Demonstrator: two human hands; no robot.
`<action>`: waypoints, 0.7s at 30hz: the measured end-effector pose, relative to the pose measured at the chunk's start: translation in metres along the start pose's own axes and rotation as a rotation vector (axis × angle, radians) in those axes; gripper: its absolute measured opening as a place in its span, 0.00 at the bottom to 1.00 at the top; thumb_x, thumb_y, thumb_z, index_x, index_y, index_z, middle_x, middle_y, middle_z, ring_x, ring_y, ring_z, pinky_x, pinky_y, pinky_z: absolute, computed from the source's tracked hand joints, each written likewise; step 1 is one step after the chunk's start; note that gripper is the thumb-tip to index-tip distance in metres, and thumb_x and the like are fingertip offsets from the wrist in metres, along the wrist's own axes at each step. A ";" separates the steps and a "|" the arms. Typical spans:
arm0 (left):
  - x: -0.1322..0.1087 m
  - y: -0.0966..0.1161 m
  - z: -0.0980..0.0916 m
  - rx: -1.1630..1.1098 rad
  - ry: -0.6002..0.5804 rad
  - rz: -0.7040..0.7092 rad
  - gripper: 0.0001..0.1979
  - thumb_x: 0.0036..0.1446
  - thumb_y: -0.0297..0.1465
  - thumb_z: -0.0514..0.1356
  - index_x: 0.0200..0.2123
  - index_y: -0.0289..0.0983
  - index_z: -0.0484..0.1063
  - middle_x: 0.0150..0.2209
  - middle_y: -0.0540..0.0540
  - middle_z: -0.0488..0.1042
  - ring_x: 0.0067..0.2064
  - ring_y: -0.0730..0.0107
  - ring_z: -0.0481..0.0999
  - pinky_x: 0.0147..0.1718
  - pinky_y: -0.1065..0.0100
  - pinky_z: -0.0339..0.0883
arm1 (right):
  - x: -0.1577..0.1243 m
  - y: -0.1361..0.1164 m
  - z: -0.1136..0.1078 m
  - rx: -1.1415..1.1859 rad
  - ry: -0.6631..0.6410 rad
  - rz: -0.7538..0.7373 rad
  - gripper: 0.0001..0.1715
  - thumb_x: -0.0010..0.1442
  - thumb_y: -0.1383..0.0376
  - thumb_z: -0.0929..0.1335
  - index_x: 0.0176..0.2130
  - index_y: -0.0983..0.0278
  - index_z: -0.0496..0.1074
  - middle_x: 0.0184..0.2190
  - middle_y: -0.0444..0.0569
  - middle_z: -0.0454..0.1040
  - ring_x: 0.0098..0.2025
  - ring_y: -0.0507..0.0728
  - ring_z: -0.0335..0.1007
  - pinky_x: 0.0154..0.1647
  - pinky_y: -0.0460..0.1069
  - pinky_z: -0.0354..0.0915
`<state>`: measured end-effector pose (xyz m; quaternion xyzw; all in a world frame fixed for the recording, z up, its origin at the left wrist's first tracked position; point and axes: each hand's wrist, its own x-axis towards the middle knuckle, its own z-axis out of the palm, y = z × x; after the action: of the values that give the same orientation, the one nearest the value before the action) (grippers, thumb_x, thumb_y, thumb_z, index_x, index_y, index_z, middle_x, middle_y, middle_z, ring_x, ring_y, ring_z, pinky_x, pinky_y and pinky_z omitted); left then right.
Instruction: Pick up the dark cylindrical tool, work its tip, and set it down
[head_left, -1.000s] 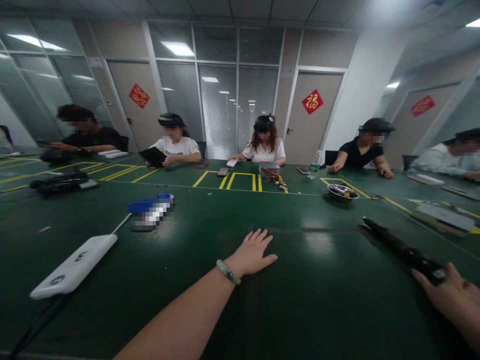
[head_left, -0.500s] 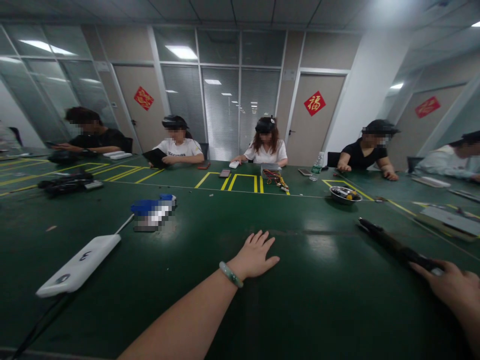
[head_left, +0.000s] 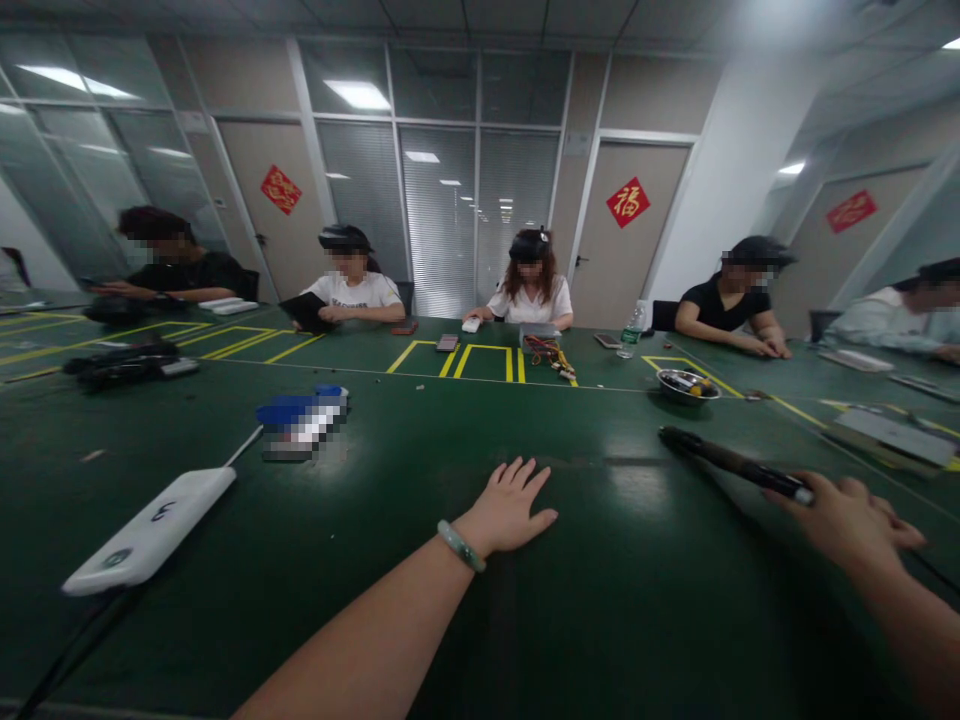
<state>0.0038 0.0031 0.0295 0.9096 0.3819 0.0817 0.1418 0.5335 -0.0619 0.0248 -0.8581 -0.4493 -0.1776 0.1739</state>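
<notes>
My left hand (head_left: 510, 507) rests palm down on the green table, fingers spread, with a green bangle (head_left: 460, 545) around the wrist. It holds nothing. On the right, my right hand (head_left: 847, 520) is closed around the near end of a long dark cylindrical tool (head_left: 739, 463), perhaps an electric screwdriver. The tool hangs above the table, its far end pointing left and away from me. Close to my grip it has a pale ring. A thin dark cord (head_left: 934, 572) shows behind that hand. Part of the tool is hidden by my fingers.
A white power bank (head_left: 154, 530) with cables lies at left, beside a blue-and-white object (head_left: 300, 415). A metal bowl (head_left: 686, 388) of small parts stands beyond the tool. Farther off are bundled wires (head_left: 551, 352), a bottle (head_left: 631, 332) and several seated people.
My right hand has moved left and further into view, bringing the dark tool with it. My left hand stays put. The person at right has brought their hands together.
</notes>
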 end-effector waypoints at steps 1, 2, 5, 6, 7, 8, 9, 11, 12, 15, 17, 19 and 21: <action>0.000 0.000 0.000 -0.001 0.005 -0.005 0.39 0.61 0.58 0.38 0.69 0.45 0.36 0.70 0.46 0.38 0.70 0.53 0.37 0.64 0.48 0.37 | 0.000 -0.017 -0.001 0.017 -0.049 -0.041 0.39 0.54 0.39 0.59 0.52 0.60 0.72 0.45 0.67 0.64 0.50 0.76 0.60 0.42 0.66 0.53; -0.001 0.001 0.000 0.004 0.008 -0.007 0.39 0.61 0.58 0.38 0.69 0.45 0.35 0.70 0.46 0.37 0.70 0.53 0.37 0.64 0.48 0.37 | -0.002 -0.036 0.000 0.042 -0.097 -0.087 0.38 0.54 0.40 0.61 0.53 0.60 0.71 0.45 0.65 0.65 0.49 0.75 0.60 0.42 0.65 0.54; -0.001 0.002 -0.001 0.039 0.033 -0.005 0.41 0.61 0.57 0.40 0.69 0.43 0.30 0.70 0.46 0.32 0.70 0.54 0.33 0.65 0.48 0.35 | -0.016 -0.103 0.005 0.137 -0.186 -0.209 0.35 0.54 0.42 0.63 0.53 0.58 0.70 0.45 0.61 0.65 0.49 0.73 0.60 0.44 0.65 0.55; -0.001 0.003 -0.001 0.052 0.060 0.000 0.42 0.61 0.57 0.41 0.69 0.42 0.29 0.70 0.46 0.31 0.70 0.54 0.31 0.65 0.48 0.33 | -0.024 -0.128 0.006 0.170 -0.201 -0.249 0.34 0.55 0.42 0.63 0.53 0.57 0.70 0.46 0.59 0.66 0.49 0.72 0.60 0.45 0.65 0.56; -0.001 0.005 -0.002 0.062 0.092 0.009 0.43 0.61 0.57 0.43 0.69 0.42 0.28 0.70 0.46 0.29 0.70 0.55 0.30 0.65 0.48 0.32 | -0.034 -0.154 0.007 0.205 -0.214 -0.287 0.32 0.55 0.43 0.64 0.53 0.56 0.70 0.46 0.57 0.66 0.49 0.71 0.60 0.46 0.65 0.56; 0.000 0.006 -0.003 0.072 0.131 0.017 0.44 0.60 0.56 0.45 0.69 0.41 0.28 0.70 0.46 0.28 0.70 0.55 0.30 0.65 0.48 0.31 | -0.045 -0.181 0.006 0.240 -0.226 -0.325 0.31 0.55 0.44 0.65 0.53 0.55 0.70 0.46 0.56 0.66 0.50 0.70 0.60 0.47 0.65 0.56; 0.000 0.008 -0.005 0.081 0.175 0.024 0.45 0.59 0.55 0.47 0.69 0.41 0.28 0.70 0.46 0.27 0.70 0.55 0.29 0.66 0.49 0.31 | -0.057 -0.208 0.005 0.278 -0.244 -0.370 0.30 0.55 0.46 0.66 0.53 0.54 0.70 0.46 0.55 0.66 0.50 0.69 0.60 0.48 0.65 0.56; 0.002 0.012 -0.009 0.105 0.261 0.031 0.46 0.59 0.52 0.51 0.69 0.40 0.29 0.70 0.46 0.27 0.70 0.56 0.29 0.66 0.51 0.30 | -0.082 -0.258 0.002 0.356 -0.289 -0.462 0.27 0.55 0.48 0.68 0.53 0.53 0.70 0.46 0.52 0.65 0.50 0.66 0.61 0.50 0.65 0.56; 0.002 0.013 -0.011 0.116 0.296 0.032 0.45 0.59 0.49 0.53 0.69 0.40 0.30 0.70 0.46 0.29 0.70 0.57 0.30 0.66 0.51 0.30 | -0.094 -0.281 0.000 0.393 -0.317 -0.512 0.26 0.55 0.50 0.68 0.53 0.53 0.69 0.46 0.51 0.65 0.50 0.65 0.60 0.51 0.64 0.56; 0.001 0.015 -0.017 0.132 0.364 0.041 0.41 0.60 0.42 0.53 0.69 0.41 0.34 0.70 0.47 0.34 0.70 0.58 0.34 0.66 0.53 0.31 | -0.126 -0.330 -0.005 0.517 -0.393 -0.697 0.28 0.56 0.58 0.69 0.56 0.55 0.66 0.50 0.52 0.64 0.53 0.64 0.59 0.53 0.63 0.55; -0.001 0.015 -0.021 0.122 0.383 0.039 0.39 0.61 0.40 0.52 0.69 0.42 0.36 0.70 0.47 0.38 0.70 0.59 0.37 0.66 0.54 0.33 | -0.138 -0.346 -0.009 0.614 -0.424 -0.847 0.33 0.56 0.63 0.67 0.60 0.56 0.60 0.56 0.54 0.59 0.57 0.64 0.55 0.55 0.62 0.53; -0.003 0.013 -0.022 0.109 0.383 0.027 0.38 0.61 0.41 0.51 0.69 0.42 0.36 0.70 0.47 0.40 0.70 0.59 0.39 0.66 0.55 0.36 | -0.143 -0.348 -0.014 0.693 -0.445 -0.947 0.37 0.57 0.65 0.66 0.64 0.57 0.54 0.60 0.55 0.55 0.60 0.63 0.52 0.57 0.61 0.52; -0.003 0.011 -0.022 0.105 0.376 0.019 0.40 0.61 0.45 0.52 0.69 0.41 0.36 0.70 0.46 0.42 0.69 0.58 0.41 0.66 0.56 0.39 | -0.143 -0.339 -0.020 0.702 -0.439 -0.936 0.39 0.58 0.64 0.65 0.65 0.59 0.50 0.60 0.56 0.54 0.61 0.63 0.51 0.59 0.60 0.51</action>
<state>0.0032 -0.0020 0.0536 0.8880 0.3968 0.2314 0.0198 0.1719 0.0097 0.0232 -0.4786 -0.8345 0.1036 0.2528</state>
